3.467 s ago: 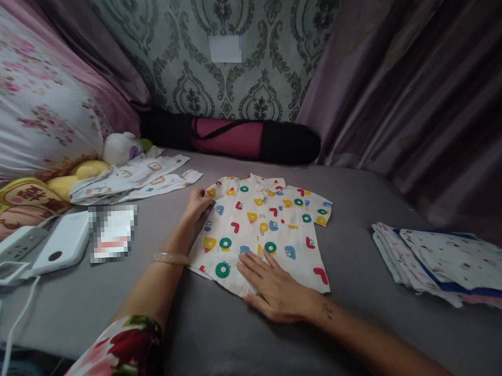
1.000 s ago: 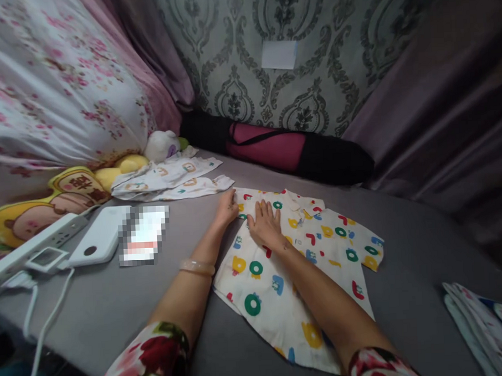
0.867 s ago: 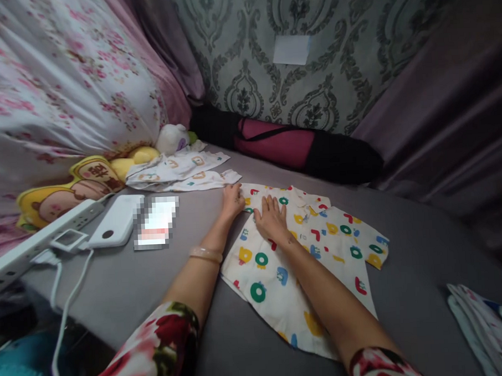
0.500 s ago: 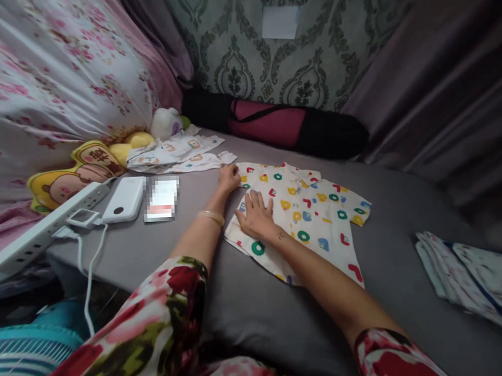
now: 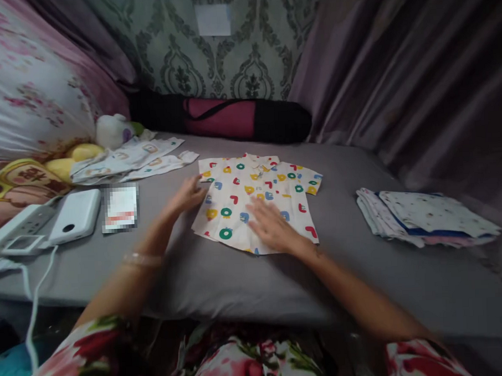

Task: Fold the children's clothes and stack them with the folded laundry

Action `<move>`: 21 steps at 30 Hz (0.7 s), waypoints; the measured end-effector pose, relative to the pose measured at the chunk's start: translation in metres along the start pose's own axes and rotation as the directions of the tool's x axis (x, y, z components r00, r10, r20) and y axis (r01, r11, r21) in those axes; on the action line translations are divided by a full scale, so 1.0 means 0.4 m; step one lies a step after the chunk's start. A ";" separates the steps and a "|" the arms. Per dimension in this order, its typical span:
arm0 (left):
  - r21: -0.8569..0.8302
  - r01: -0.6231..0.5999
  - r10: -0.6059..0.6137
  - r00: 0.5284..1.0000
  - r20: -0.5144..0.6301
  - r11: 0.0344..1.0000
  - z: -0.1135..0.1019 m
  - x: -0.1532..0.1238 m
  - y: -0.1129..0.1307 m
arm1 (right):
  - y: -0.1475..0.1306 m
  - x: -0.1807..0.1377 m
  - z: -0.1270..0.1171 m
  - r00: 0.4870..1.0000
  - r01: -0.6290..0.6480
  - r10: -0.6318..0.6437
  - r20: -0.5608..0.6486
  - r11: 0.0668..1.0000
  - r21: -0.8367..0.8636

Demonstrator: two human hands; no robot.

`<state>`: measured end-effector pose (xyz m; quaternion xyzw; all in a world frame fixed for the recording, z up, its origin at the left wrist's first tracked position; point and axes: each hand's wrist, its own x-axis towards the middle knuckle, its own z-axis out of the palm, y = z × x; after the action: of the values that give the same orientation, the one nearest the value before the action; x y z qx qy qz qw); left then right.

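Observation:
A small white shirt (image 5: 257,196) printed with green, yellow, red and blue shapes lies spread flat on the grey bed surface (image 5: 238,277). My right hand (image 5: 273,227) rests flat on its lower middle with fingers stretched out. My left hand (image 5: 187,193) is by the shirt's left edge, near the sleeve; its fingers are blurred by motion but look spread, holding nothing.
A stack of folded cloths (image 5: 422,216) lies at the right. White printed garments (image 5: 129,160) and soft toys (image 5: 83,154) sit at the back left. A power bank (image 5: 75,215), a power strip (image 5: 17,226) and a card (image 5: 121,207) lie at the left. A pink-black bag (image 5: 231,118) lies along the wall.
My right hand slid from the shirt's upper left down to its lower middle. My left hand came off the shirt's top left corner. The view pulled back.

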<state>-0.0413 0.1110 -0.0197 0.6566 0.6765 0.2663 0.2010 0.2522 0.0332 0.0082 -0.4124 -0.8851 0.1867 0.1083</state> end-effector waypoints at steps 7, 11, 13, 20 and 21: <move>0.135 -0.535 0.425 0.779 0.460 0.834 0.142 -0.194 0.189 | 0.210 -0.022 -0.006 0.930 -0.365 0.365 -0.040 0.909 -0.203; 0.233 -0.567 0.399 0.764 0.507 0.790 0.167 -0.219 0.199 | 0.180 -0.086 0.011 0.957 -0.284 0.290 -0.002 0.936 -0.206; 0.263 -0.569 0.389 0.768 0.509 0.779 0.164 -0.220 0.190 | 0.154 -0.127 0.009 0.970 -0.233 0.243 0.034 0.956 -0.177; 0.315 -0.620 0.418 0.747 0.518 0.718 0.157 -0.222 0.181 | 0.089 -0.277 -0.015 0.993 -0.109 0.111 0.035 0.993 -0.055; 0.319 -0.626 0.424 0.744 0.516 0.711 0.152 -0.217 0.187 | 0.087 -0.289 -0.023 0.995 -0.096 0.097 0.023 0.995 -0.025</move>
<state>0.0599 0.0300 -0.0273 0.8931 0.4420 -0.0027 0.0838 0.3530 -0.0328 -0.0025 -0.4537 -0.8675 0.1860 0.0837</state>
